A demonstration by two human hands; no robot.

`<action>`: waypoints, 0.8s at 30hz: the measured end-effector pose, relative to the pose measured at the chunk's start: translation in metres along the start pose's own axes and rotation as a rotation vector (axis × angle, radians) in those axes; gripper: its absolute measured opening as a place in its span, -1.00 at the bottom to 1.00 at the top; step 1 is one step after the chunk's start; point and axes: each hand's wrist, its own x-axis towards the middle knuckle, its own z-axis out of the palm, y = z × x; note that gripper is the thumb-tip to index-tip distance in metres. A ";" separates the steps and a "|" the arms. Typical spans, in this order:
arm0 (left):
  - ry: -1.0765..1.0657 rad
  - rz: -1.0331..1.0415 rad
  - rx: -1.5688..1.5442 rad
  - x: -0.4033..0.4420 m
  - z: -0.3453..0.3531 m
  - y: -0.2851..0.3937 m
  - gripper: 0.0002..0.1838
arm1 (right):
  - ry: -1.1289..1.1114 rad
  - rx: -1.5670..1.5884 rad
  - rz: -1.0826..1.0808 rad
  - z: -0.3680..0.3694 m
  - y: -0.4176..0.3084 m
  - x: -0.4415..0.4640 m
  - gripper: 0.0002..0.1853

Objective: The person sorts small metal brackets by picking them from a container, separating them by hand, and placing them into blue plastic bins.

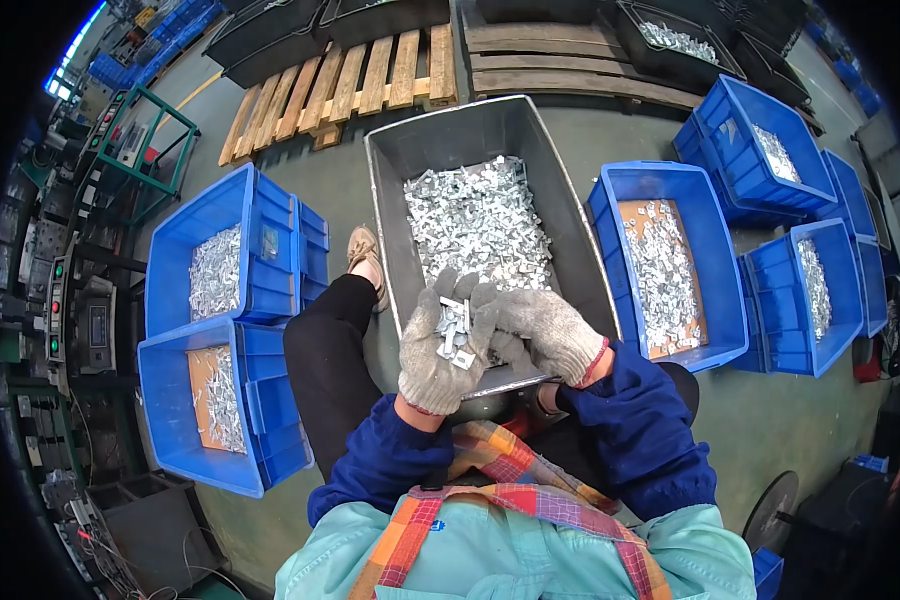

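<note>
My left hand (425,360), in a grey knit glove, is turned palm up with its fingers curled around a small pile of shiny metal parts (456,332). Beside it my right hand (555,330), gloved the same way, has its fingers bent towards the left fingertips. What its fingers hold, if anything, is hidden. Both hands are over the near end of a large dark grey bin (385,200). A heap of small silvery metal parts (480,215) covers the bin's floor just beyond them.
Blue crates with metal parts stand to the left (270,240) and right (720,270); some are stacked. Wooden pallets (370,85) lie beyond the bin, with black bins (270,40) on them. Machines with lit buttons (58,310) line the left side. My legs straddle the bin's near end.
</note>
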 end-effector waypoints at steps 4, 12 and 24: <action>-0.130 -0.032 -0.041 0.002 -0.004 0.009 -0.60 | 0.082 0.112 0.004 -0.002 -0.018 -0.007 -0.81; 0.133 0.144 0.045 0.006 -0.001 0.006 -0.59 | -0.161 0.775 -0.158 -0.013 -0.028 -0.010 -0.59; 0.062 0.008 0.153 0.001 -0.011 -0.009 -0.62 | -0.014 -0.605 -0.232 0.006 -0.053 -0.009 -0.66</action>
